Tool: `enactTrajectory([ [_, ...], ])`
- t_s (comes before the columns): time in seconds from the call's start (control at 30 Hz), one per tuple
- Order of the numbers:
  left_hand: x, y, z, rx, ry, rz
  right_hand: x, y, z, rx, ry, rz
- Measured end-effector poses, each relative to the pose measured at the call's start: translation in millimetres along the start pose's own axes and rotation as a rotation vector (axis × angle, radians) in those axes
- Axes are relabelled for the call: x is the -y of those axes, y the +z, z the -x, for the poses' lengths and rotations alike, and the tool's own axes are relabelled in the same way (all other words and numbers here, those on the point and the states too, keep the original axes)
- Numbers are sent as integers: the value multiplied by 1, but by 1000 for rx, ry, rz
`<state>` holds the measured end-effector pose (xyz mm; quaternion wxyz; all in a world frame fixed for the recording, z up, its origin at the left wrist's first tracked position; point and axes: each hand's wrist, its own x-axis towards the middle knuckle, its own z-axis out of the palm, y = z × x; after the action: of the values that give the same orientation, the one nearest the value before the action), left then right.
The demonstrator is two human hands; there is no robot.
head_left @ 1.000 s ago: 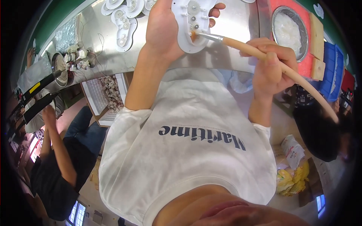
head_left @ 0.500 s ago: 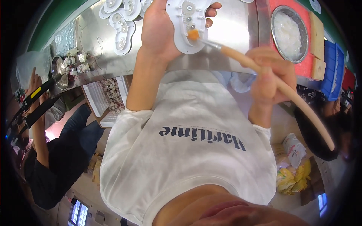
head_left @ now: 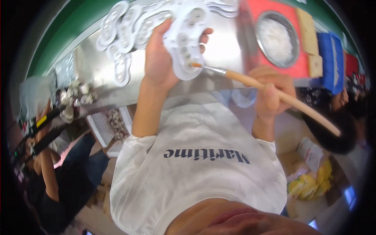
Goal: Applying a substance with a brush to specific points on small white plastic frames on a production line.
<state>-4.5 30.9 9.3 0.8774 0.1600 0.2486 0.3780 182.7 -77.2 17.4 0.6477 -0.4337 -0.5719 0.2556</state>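
Observation:
My left hand [head_left: 159,58] is closed around a white plastic gear housing [head_left: 175,47], a long, lobed shell with several small gears and pins along its open face. The hand grips it from the left, and fingertips show past its right edge. My right hand [head_left: 272,92] pinches a paintbrush [head_left: 243,79] by its pale wooden handle. The brush's orange bristles touch or hover just over the gears at the housing's near end; blur hides which. Similar white gear housings [head_left: 119,64] lie on the metal bench [head_left: 225,47] to the left and beyond.
At the right, a metal bowl [head_left: 296,47] of whitish, grease-like stuff stands on a red mat [head_left: 253,8], beside wooden blocks [head_left: 307,27] and a blue bin [head_left: 328,74]. Small motor-like parts [head_left: 74,94] sit at the left, near a co-worker's arm [head_left: 47,172].
The view has shifted, bringing more of the bench's far side into sight. Both hands keep their holds. The brush tip remains at the housing's near end, with the brush lying at a flatter angle.

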Motion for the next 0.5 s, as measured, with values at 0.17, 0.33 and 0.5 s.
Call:
enactTrajectory([
  [0.17, 16, 0, -2, -40, 4, -64, 1, -57, -6, -474, -62, 122],
  [0.33, 28, 11, -10, -21, -47, -152, -12, -78, -21, -681, 145, 532],
  [0.5, 34, 17, -16, -34, -69, -174, -26, -69, -38, -516, 195, 506],
])
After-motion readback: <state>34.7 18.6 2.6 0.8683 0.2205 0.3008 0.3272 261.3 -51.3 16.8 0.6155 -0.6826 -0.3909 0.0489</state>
